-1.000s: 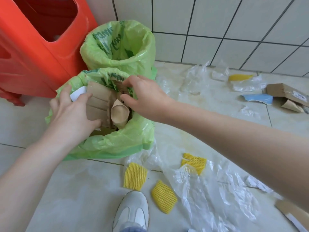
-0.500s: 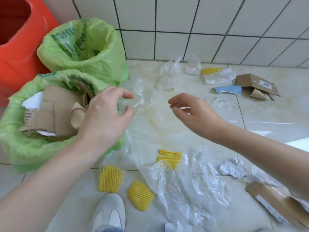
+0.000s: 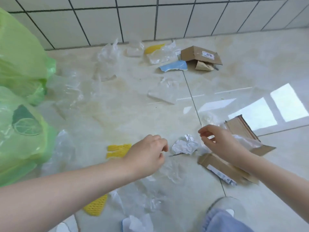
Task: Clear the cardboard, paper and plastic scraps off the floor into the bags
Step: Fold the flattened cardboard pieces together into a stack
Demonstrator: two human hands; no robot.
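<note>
Two green plastic bags stand at the left edge, the near bag (image 3: 25,139) and the far bag (image 3: 20,61). My left hand (image 3: 147,153) hovers over clear plastic film (image 3: 168,169), fingers loosely curled, holding nothing. My right hand (image 3: 219,141) hangs over a torn cardboard piece (image 3: 224,169), fingers loosely curled and empty. A crumpled silver-white paper scrap (image 3: 184,145) lies between the hands. Yellow foam net pieces lie by my left wrist (image 3: 117,150) and under my forearm (image 3: 96,206).
A folded cardboard box (image 3: 197,53), a blue scrap (image 3: 173,66), a yellow scrap (image 3: 153,48) and clear plastic wrappers (image 3: 107,54) lie near the tiled wall (image 3: 133,19). My shoe and trouser leg (image 3: 224,215) are at bottom right. White paper (image 3: 137,223) lies at the bottom.
Both hands left the near bag, where they were pushing cardboard in, and moved right and down over the floor scraps. The view swung right, leaving the bags at the left edge.
</note>
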